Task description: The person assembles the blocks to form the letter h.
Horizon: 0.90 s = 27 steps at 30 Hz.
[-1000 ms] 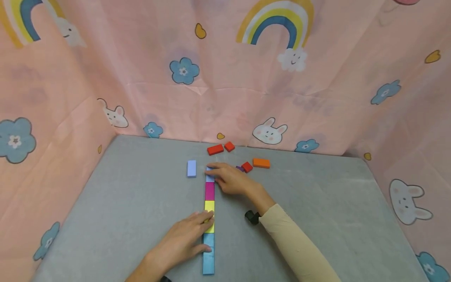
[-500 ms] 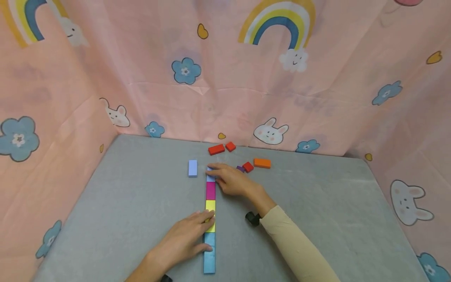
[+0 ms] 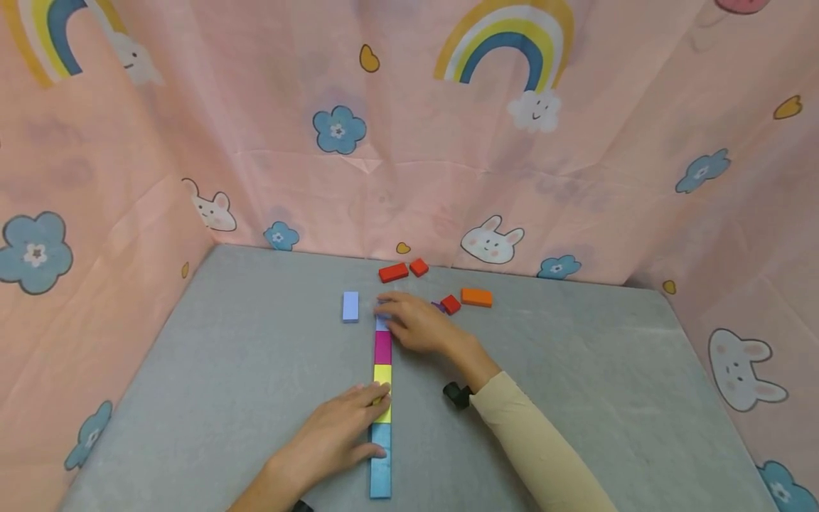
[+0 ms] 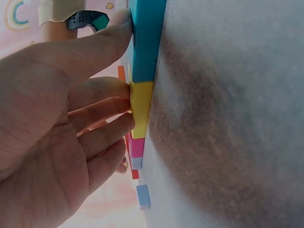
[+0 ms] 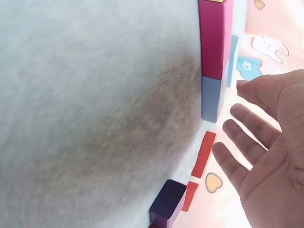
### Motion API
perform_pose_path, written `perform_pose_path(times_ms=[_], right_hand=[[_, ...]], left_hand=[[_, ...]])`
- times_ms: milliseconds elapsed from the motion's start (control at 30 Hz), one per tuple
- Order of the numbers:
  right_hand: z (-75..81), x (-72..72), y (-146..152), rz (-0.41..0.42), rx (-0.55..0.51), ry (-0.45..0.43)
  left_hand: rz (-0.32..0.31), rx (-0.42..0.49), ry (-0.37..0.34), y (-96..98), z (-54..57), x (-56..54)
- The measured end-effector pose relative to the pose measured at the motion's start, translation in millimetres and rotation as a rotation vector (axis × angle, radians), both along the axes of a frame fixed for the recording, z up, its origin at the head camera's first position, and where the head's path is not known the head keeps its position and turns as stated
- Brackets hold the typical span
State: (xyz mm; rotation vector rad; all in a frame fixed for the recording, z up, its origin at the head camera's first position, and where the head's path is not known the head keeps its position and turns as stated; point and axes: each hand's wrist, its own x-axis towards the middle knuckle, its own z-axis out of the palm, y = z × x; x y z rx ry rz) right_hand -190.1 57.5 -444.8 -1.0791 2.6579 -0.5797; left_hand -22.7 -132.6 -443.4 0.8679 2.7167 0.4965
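Gray tabletop (image 3: 256,363) carries a block row (image 3: 382,348) aligned toward its far edge, left hand (image 3: 333,435) straight-fingered against the row, right hand (image 3: 419,324) loosely spread at its far end, while loose blocks (image 3: 393,272) near that edge seem unplaced.

Straight end-to-end row of blocks (image 3: 382,374): blue, yellow, magenta, pale blue

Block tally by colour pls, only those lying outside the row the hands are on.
Red blocks: 3
Orange block: 1
Purple block: 1
Light blue block: 1
Total: 6
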Motion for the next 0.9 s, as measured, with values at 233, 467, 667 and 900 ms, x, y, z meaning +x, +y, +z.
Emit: perform_pose_path(times_ms=[233,467,667,900], right_hand=[[0.4,-2.9,-9.1,-0.018,-0.026,-0.008],[-2.5,5.5,-21.4,-0.039,-0.022,-0.021],[-3.3,-2.2,-40.4,-0.019,0.031,0.011],[-0.3,-11.0,-59.9,-0.018,0.103,0.012]], left_hand=[[-0.010,0.010,0.028,2.3,-1.8,0.8],[-0.035,0.011,0.031,3.3,-6.3,10.4],[-0.031,0.014,0.044,2.2,-7.3,8.2],[-0.015,0.025,0.047,1.2,-3.4,3.4]])
